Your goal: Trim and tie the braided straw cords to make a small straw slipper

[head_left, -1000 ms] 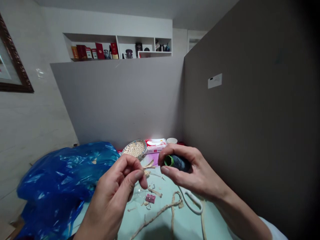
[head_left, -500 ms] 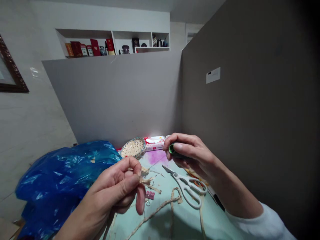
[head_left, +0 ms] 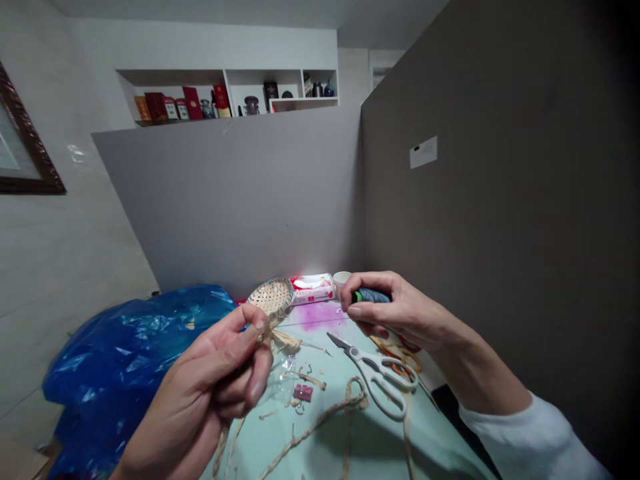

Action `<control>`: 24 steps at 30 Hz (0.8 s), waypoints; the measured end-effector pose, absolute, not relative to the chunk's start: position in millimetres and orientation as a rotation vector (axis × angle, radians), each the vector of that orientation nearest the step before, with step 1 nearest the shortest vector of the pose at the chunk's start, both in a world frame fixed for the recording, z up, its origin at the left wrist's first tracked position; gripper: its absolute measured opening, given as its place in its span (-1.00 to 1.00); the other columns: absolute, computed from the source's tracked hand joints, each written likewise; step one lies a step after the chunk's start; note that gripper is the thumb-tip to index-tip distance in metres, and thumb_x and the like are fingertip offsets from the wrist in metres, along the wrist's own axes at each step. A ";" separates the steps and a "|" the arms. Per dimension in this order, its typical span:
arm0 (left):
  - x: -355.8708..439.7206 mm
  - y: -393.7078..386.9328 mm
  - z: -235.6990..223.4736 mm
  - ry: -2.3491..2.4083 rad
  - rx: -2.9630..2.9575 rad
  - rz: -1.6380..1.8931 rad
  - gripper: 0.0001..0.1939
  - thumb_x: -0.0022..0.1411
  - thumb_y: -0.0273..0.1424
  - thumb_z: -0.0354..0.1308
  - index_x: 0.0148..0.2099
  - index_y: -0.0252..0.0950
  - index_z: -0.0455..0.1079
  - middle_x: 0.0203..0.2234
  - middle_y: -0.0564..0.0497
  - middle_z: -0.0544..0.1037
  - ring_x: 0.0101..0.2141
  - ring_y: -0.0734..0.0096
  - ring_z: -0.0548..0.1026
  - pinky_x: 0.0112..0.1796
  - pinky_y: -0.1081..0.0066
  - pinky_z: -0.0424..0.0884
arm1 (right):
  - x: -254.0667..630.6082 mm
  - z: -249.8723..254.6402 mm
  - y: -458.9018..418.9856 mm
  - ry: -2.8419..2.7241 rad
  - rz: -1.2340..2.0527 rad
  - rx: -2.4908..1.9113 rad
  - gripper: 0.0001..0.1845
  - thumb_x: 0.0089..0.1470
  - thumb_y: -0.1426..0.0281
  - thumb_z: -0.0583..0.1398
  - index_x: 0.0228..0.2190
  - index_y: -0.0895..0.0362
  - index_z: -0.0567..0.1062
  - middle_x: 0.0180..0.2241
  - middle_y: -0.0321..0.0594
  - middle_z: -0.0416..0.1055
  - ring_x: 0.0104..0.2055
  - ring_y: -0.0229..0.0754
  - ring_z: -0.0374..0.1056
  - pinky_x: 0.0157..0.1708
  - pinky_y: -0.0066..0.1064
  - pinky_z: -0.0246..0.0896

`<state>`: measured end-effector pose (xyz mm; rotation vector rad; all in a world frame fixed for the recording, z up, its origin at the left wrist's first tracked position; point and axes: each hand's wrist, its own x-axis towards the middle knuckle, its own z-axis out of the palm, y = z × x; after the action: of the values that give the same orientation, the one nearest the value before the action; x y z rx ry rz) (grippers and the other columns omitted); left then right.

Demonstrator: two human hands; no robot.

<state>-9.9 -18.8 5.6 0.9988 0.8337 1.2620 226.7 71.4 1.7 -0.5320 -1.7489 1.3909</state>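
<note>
My right hand (head_left: pixel 400 307) is wrapped round a spool of dark blue-grey thread (head_left: pixel 374 296) with a green end. From it a thin thread (head_left: pixel 310 325) runs taut to my left hand (head_left: pixel 225 367), whose thumb and forefinger pinch its end. Pale raffia strips (head_left: pixel 286 339) show just past the left fingertips; whether those fingers also touch them I cannot tell. White-handled scissors (head_left: pixel 377 377) lie on the table below the right hand, blades slightly parted. A braided raffia cord (head_left: pixel 315 420) stretches across the tabletop, looped at its far end.
A small woven basket (head_left: pixel 273 295) stands at the back beside a red-and-white tissue pack (head_left: pixel 313 288) and a white cup (head_left: pixel 342 278). A pink binder clip (head_left: pixel 303 393) lies mid-table. Blue plastic bag (head_left: pixel 130 353) fills the left; a grey partition (head_left: pixel 475 233) rises on the right.
My hands have moved apart, the left one leftward and the right one slightly rightward, with the thread still between them. The spool is turned so more of its side shows.
</note>
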 end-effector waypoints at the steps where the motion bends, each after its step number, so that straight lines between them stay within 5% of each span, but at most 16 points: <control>1: -9.5 -18.8 6.1 0.835 0.989 1.268 -0.90 0.27 -0.35 0.19 -0.27 -0.27 0.39 -0.74 0.16 0.33 -0.64 0.62 -0.17 -0.64 0.59 -0.14 | 227.0 1.5 71.7 -1.731 1.380 -0.530 -0.82 -0.01 0.37 0.36 -0.47 0.19 0.48 -0.63 -0.38 0.29 -0.65 -0.44 0.12 -0.69 -0.60 -0.07; 11: -8.4 -18.0 7.4 0.908 0.903 1.426 -0.86 0.15 -0.35 0.32 -0.26 -0.26 0.46 -0.71 0.19 0.26 -0.67 0.66 -0.01 -0.69 0.68 0.04 | 225.0 3.3 71.4 -1.545 1.394 -0.522 -0.73 -0.06 0.31 0.41 -0.46 0.17 0.46 -0.71 -0.46 0.24 -0.71 -0.48 0.02 -0.77 -0.64 -0.16; 24: -10.5 -9.4 11.5 0.944 0.808 1.720 -0.91 0.22 -0.47 0.22 -0.30 -0.40 0.53 -0.61 0.17 0.15 -0.65 0.67 0.09 -0.76 0.69 0.15 | 232.2 11.6 66.4 -1.514 1.396 -0.463 -0.76 -0.03 0.36 0.40 -0.43 0.15 0.45 -0.71 -0.48 0.22 -0.70 -0.47 0.04 -0.76 -0.65 -0.09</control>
<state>-10.5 -9.4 11.5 0.8076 0.9440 1.7204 232.2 66.4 11.6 -0.4630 -1.5137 1.3960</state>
